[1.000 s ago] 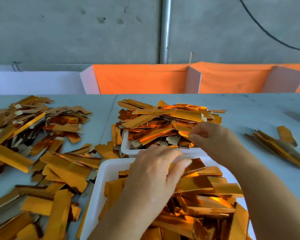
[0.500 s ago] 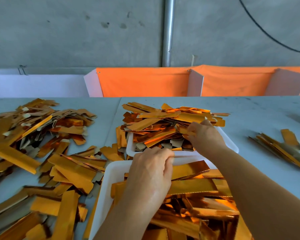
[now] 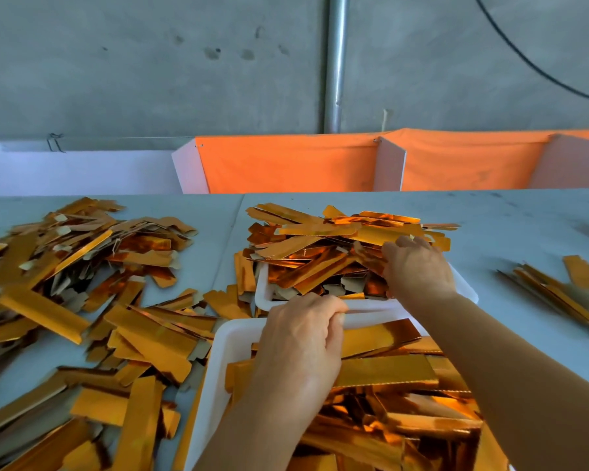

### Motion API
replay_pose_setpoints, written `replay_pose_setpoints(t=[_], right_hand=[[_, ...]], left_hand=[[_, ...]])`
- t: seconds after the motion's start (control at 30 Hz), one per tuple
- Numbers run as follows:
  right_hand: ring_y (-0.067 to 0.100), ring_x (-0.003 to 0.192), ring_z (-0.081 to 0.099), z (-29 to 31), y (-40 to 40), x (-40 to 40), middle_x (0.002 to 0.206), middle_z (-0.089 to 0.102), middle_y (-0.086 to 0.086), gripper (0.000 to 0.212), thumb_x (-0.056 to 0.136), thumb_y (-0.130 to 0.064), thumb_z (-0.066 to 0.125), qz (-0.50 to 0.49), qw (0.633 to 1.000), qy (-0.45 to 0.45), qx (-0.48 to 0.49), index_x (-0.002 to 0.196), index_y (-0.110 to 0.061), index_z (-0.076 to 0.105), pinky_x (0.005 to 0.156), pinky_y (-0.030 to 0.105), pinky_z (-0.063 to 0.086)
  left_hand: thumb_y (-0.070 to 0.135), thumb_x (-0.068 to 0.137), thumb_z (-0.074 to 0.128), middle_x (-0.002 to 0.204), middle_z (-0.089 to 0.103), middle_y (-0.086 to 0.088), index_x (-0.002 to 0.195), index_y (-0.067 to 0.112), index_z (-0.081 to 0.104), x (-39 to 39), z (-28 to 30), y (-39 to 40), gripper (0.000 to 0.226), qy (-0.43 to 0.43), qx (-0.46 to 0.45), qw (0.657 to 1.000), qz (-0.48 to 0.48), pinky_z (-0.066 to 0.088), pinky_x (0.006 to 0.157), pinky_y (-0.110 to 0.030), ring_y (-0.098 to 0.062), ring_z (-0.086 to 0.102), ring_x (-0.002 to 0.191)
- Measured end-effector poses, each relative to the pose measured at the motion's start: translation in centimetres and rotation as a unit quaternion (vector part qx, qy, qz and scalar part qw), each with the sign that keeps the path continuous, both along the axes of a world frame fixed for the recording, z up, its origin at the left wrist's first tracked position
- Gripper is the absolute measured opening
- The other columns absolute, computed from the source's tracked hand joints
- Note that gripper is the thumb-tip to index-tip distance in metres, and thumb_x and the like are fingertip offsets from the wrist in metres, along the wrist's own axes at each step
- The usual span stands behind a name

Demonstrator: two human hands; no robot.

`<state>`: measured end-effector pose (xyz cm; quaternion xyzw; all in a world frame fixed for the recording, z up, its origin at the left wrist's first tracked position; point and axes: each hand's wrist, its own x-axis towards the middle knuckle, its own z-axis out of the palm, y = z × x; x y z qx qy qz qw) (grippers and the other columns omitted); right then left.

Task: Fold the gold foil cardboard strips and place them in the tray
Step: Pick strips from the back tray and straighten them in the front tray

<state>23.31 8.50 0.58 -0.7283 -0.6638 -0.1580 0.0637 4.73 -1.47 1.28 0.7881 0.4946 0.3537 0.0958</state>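
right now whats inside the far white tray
The far white tray holds a heap of gold foil strips piled above its rim, some showing plain backs. The right hand reaches into the heap. The tray's floor is covered.

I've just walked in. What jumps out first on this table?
Shiny gold foil strips everywhere: heaped in the far white tray, filling the near white tray, and scattered across the table's left side. The right hand reaches into the far heap while the left hand rests at the near tray's edge.
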Motion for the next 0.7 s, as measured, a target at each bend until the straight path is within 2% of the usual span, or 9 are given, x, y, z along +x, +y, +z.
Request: replay_pose_setpoints(t=[0.13, 0.3, 0.37, 0.4, 0.47, 0.5, 0.53, 0.6, 0.7], right_hand=[[0.028, 0.107, 0.051, 0.8, -0.6, 0.7, 0.113, 0.058, 0.006, 0.017, 0.097, -0.021, 0.052, 0.022, 0.997, 0.058, 0.044, 0.112, -0.015, 0.057, 0.078, 0.032, 0.039], [0.025, 0.069, 0.052, 2.1, -2.4, -0.3, 0.086, 0.063, 0.008, 0.008, 0.097, -0.016, 0.052, 0.062, 0.947, 0.265, 0.171, 0.098, -0.011, 0.058, 0.056, 0.026, 0.031], [0.017, 0.063, 0.055, 2.9, -3.7, -1.0, 0.074, 0.064, 0.001, 0.007, 0.095, -0.017, 0.057, 0.089, 0.874, 0.449, 0.161, 0.088, -0.016, 0.058, 0.056, 0.014, 0.039], [0.019, 0.067, 0.062, 3.4, -4.5, -1.6, 0.076, 0.067, 0.003, 0.007, 0.094, -0.016, 0.059, 0.112, 0.800, 0.578, 0.119, 0.086, -0.017, 0.060, 0.063, 0.016, 0.047], [0.023, 0.077, 0.071, 4.1, -6.3, -2.6, 0.087, 0.072, 0.012, 0.002, 0.088, -0.011, 0.062, 0.168, 0.594, 0.786, 0.006, 0.088, -0.012, 0.064, 0.068, 0.032, 0.059], [0.023, 0.078, 0.072, 4.0, -7.0, -2.8, 0.089, 0.072, 0.015, 0.007, 0.083, -0.010, 0.064, 0.183, 0.521, 0.833, -0.032, 0.089, -0.008, 0.065, 0.066, 0.032, 0.060], [0.022, 0.078, 0.072, 3.7, -7.7, -3.0, 0.090, 0.072, 0.015, 0.013, 0.078, -0.011, 0.064, 0.190, 0.480, 0.854, -0.063, 0.090, -0.005, 0.065, 0.065, 0.030, 0.059], [0.024, 0.083, 0.071, 2.8, -8.7, -3.2, 0.094, 0.072, 0.018, 0.025, 0.074, -0.011, 0.066, 0.194, 0.464, 0.858, -0.101, 0.097, -0.001, 0.066, 0.067, 0.028, 0.059], [0.026, 0.085, 0.069, 1.8, -9.3, -3.2, 0.099, 0.070, 0.020, 0.035, 0.076, -0.018, 0.068, 0.194, 0.501, 0.835, -0.115, 0.103, 0.004, 0.063, 0.068, 0.030, 0.059]], left_hand=[[0.029, 0.096, 0.046, 0.094, 0.055, 0.020, 0.113, 0.032, 0.061, 0.1, -0.2, 0.3, 0.023, 0.002, 0.002, 1.000, 0.001, 0.045, 0.078, -0.015, -0.001, 0.054, 0.083], [0.033, 0.096, 0.045, 0.106, 0.054, 0.026, 0.120, 0.035, 0.057, -0.1, -0.5, 0.8, 0.027, -0.032, 0.002, 0.999, 0.022, 0.040, 0.073, -0.001, 0.008, 0.049, 0.093], [0.038, 0.094, 0.044, 0.112, 0.054, 0.026, 0.125, 0.037, 0.054, -0.2, -0.5, 0.7, 0.032, -0.070, -0.002, 0.997, 0.024, 0.036, 0.073, 0.004, 0.010, 0.048, 0.098], [0.043, 0.093, 0.043, 0.113, 0.055, 0.026, 0.128, 0.038, 0.051, -0.3, -0.5, 0.7, 0.036, -0.103, -0.010, 0.995, 0.016, 0.037, 0.075, 0.002, 0.010, 0.050, 0.100], [0.055, 0.088, 0.041, 0.112, 0.056, 0.028, 0.132, 0.042, 0.045, -0.4, -0.3, 0.7, 0.046, -0.175, -0.046, 0.983, -0.017, 0.042, 0.080, -0.004, 0.011, 0.053, 0.103], [0.060, 0.084, 0.041, 0.109, 0.057, 0.030, 0.132, 0.045, 0.043, -0.4, -0.2, 0.7, 0.050, -0.202, -0.067, 0.977, -0.035, 0.044, 0.080, -0.007, 0.013, 0.054, 0.102], [0.061, 0.082, 0.044, 0.106, 0.058, 0.032, 0.131, 0.048, 0.042, -0.5, -0.1, 0.6, 0.050, -0.220, -0.086, 0.970, -0.049, 0.047, 0.079, -0.010, 0.014, 0.055, 0.099], [0.054, 0.084, 0.052, 0.101, 0.063, 0.030, 0.122, 0.054, 0.045, -0.4, 0.0, 0.5, 0.039, -0.219, -0.102, 0.968, -0.071, 0.050, 0.078, -0.014, 0.013, 0.057, 0.097], [0.034, 0.090, 0.057, 0.093, 0.066, 0.018, 0.114, 0.049, 0.055, -0.2, -0.3, 0.4, 0.028, -0.177, -0.087, 0.977, -0.075, 0.050, 0.079, -0.017, 0.003, 0.061, 0.093]])
